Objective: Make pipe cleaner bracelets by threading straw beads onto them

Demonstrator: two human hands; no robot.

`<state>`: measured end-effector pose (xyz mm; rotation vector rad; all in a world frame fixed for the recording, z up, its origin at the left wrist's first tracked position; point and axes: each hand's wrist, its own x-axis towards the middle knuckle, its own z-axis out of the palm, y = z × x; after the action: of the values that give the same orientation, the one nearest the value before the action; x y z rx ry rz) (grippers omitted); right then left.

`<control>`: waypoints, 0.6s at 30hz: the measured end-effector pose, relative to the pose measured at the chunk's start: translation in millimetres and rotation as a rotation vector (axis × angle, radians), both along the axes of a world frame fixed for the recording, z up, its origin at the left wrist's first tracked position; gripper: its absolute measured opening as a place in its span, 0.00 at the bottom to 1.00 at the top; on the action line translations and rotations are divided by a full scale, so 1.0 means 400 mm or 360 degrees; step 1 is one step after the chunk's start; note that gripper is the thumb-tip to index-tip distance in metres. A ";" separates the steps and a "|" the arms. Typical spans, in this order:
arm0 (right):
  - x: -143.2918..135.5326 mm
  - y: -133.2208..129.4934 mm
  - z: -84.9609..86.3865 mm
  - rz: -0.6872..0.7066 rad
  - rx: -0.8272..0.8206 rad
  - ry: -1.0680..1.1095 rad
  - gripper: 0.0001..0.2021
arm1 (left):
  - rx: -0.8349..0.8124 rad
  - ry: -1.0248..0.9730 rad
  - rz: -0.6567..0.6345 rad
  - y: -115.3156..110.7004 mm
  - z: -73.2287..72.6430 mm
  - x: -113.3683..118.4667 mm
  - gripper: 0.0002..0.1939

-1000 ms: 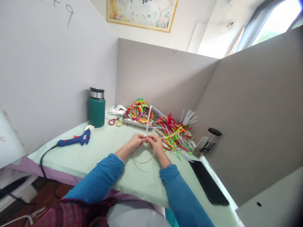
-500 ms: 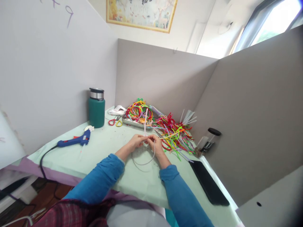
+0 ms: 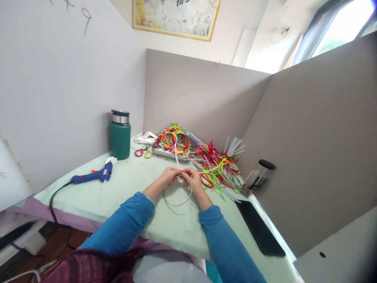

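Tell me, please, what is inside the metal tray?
The tray holds curled, colourful pipe cleaners, with small pale and orange scraps near its front edge. The bottom, and anything under them, cannot be seen.

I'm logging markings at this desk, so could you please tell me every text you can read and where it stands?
"9", handwritten in purple on the left partition; marks beside it are cut off.
Wall picture: characters cut off or blurred, unreadable.
Glue gun: label too small.
Clear container: marking too blurred.

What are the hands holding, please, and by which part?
The left hand and right hand hold a pale strip by its near end; a thin loop hangs below.
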<state>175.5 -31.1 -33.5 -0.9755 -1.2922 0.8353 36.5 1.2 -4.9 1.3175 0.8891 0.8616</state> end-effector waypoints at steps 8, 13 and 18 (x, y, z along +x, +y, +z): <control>0.000 -0.001 0.004 -0.0113 0.0037 -0.0072 0.14 | 0.0047 -0.0017 0.0014 0.001 0.001 0.000 0.11; 0.000 -0.004 0.011 -0.0124 0.0064 -0.0107 0.14 | 0.0065 -0.0035 -0.0010 -0.003 0.008 -0.003 0.11; 0.001 -0.004 0.013 -0.0139 0.0082 -0.0107 0.14 | 0.0086 -0.0013 -0.0056 -0.002 0.004 -0.006 0.13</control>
<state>176.1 -32.7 -28.5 -1.0191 -1.3126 0.7038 34.1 0.4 -3.2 1.3714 0.8387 0.8680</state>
